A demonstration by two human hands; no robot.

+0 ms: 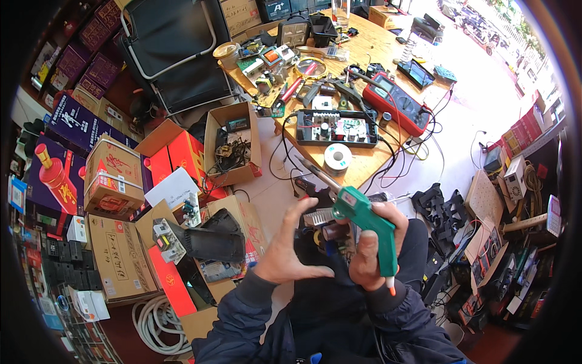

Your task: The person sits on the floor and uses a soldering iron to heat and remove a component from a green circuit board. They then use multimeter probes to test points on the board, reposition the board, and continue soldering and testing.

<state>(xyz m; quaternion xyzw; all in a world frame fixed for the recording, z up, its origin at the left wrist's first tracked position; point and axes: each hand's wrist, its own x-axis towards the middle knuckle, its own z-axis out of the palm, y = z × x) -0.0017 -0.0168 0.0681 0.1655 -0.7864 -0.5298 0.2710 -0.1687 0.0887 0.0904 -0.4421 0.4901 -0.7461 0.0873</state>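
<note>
My right hand (365, 259) is wrapped round the handle of a green soldering gun (367, 219), whose metal barrel points up and left toward the table. My left hand (284, 252) is beside it with the thumb and fingers spread wide in a C shape. Between the hands, low over my lap, is a circuit board with a silver heat sink (319, 218) and a brown cylindrical part (335, 232); the gun and my right hand partly hide it. Just beyond the barrel, a spool of solder wire (337, 159) stands on the table's near corner.
The wooden table (364, 171) carries an opened black case with a circuit board (337, 128), a red multimeter (397, 104) and a magnifying glass (311, 68). Cartons (115, 258) and a box of cables (232, 142) crowd the left. Electronic parts (439, 212) lie at right.
</note>
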